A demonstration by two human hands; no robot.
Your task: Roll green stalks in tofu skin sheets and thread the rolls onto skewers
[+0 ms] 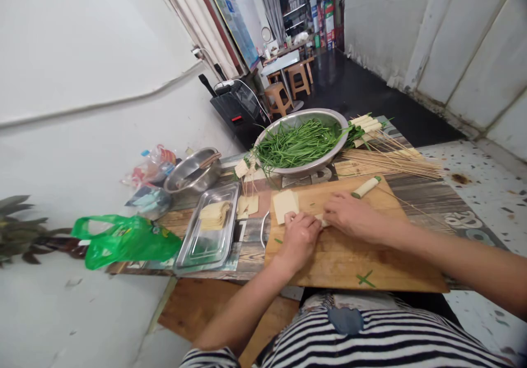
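Note:
My left hand and my right hand rest close together on a wooden cutting board. Both have fingers curled and pressed onto a small pale roll of tofu skin between them, mostly hidden. A flat square of tofu skin lies just beyond my left hand. One finished roll with green ends lies at the board's far side. A big steel bowl of green chives stands behind the board.
A steel tray with stacked tofu sheets sits left of the board, a smaller steel bowl behind it. Bamboo skewers and finished rolls lie at the right. A green plastic bag is far left; stools stand beyond.

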